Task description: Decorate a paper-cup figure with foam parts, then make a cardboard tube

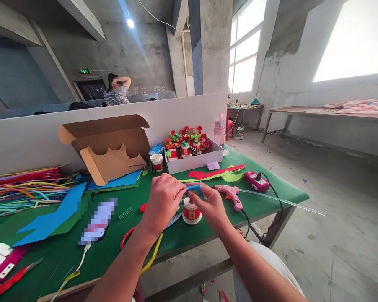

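My left hand (164, 199) and my right hand (210, 204) meet over the table, fingers closed on a small curved blue strip (194, 189). Whether it is paper or foam I cannot tell. Just below the fingers stands an upside-down red and white paper cup (191, 213), partly covered at its top by my right thumb. A pink glue gun (229, 193) lies right of my right hand, with a clear glue stick (283, 201) reaching past the table edge. Scissors (173, 220) lie under my left wrist, partly hidden.
Behind my hands a white box (195, 162) holds several finished cup figures. Left of it are stacked paper cups (156, 162) and an open cardboard box (113, 151). A green spring (125, 213), a phone (97, 222), blue sheets (57, 216) and pipe cleaners (25, 188) lie left.
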{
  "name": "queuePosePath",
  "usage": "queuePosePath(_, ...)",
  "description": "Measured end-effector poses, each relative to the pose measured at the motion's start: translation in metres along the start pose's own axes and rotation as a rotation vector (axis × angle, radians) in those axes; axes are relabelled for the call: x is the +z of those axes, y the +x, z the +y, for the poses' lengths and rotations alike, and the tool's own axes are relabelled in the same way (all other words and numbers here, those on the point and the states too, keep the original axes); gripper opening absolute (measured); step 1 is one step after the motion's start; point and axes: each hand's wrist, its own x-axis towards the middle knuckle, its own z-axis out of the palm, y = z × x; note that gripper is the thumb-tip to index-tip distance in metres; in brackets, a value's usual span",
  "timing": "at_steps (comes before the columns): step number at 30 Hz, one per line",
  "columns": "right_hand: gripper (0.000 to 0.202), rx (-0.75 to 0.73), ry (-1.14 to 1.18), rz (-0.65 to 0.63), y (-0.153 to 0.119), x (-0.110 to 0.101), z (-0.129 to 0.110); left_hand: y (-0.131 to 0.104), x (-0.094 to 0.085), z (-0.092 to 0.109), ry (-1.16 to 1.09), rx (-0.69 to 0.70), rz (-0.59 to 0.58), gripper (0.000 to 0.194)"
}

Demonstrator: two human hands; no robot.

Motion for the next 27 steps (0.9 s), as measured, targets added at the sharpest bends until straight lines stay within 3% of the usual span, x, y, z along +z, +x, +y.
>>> queuePosePath(5, 0.015, -0.068, -0.03, 0.013, -0.001, 0.001, -0.003, 0.001, -0.002, 0.006, 0.171, 0.106, -0.004, 0.02)
queuePosePath(8, 0.016, -0.068, -0.037, 0.022, -0.002, 0.002, -0.004, 0.0, 0.001, 0.008, 0.189, 0.092, -0.001, 0.021)
queuePosePath(13, 0.018, -0.018, 0.004, 0.029, -0.002, 0.002, -0.002, 0.001, 0.009, 0.005, -0.057, -0.154, 0.035, 0.017)
queuePosePath(19, 0.021, 0.048, 0.085, 0.015, -0.001, 0.002, -0.002, 0.005, 0.004, 0.0, -0.396, -0.474, -0.047, 0.014)
queuePosePath(27, 0.032, 0.197, 0.198, 0.018, 0.0, 0.001, -0.001, 0.006, -0.002, -0.007, -0.577, -0.716, -0.1, 0.023)
